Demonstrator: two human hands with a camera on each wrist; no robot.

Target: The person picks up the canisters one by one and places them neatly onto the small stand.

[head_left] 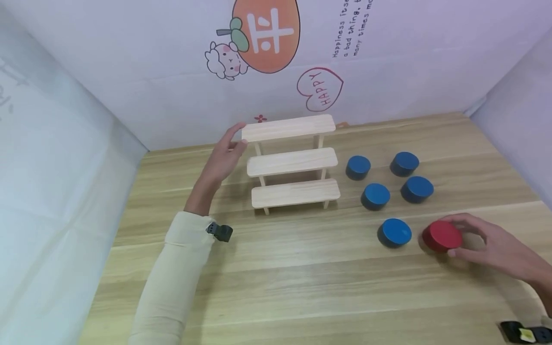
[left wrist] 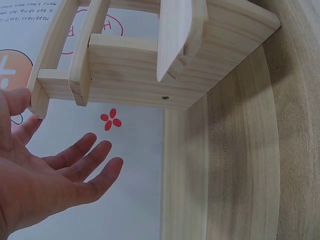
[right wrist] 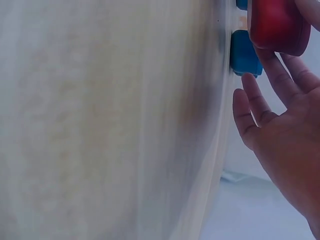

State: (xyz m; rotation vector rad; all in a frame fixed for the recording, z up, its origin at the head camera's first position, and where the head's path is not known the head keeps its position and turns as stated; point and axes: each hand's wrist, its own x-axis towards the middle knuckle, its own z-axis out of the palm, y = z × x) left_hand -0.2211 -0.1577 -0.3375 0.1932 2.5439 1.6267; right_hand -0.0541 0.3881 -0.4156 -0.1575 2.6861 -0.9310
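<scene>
A three-tier wooden rack (head_left: pixel 293 161) stands near the table's back edge. At the left end of its top board, my left hand (head_left: pixel 223 160) pinches the board between thumb and index finger; in the left wrist view, the other fingers of this hand (left wrist: pixel 55 185) are spread off the wood (left wrist: pixel 125 65). On the right, my right hand (head_left: pixel 496 244) grips a red round block (head_left: pixel 443 235) by its sides, thumb nearest the front. The right wrist view has the red block (right wrist: pixel 279 25) between thumb and fingers of the hand (right wrist: pixel 292 130).
Several blue round blocks, among them one beside the red block (head_left: pixel 394 233) and one near the rack (head_left: pixel 358 167), stand between the rack and my right hand. White printed cloth (head_left: pixel 172 76) hangs behind the wooden table (head_left: pixel 280 278), with more cloth at both sides.
</scene>
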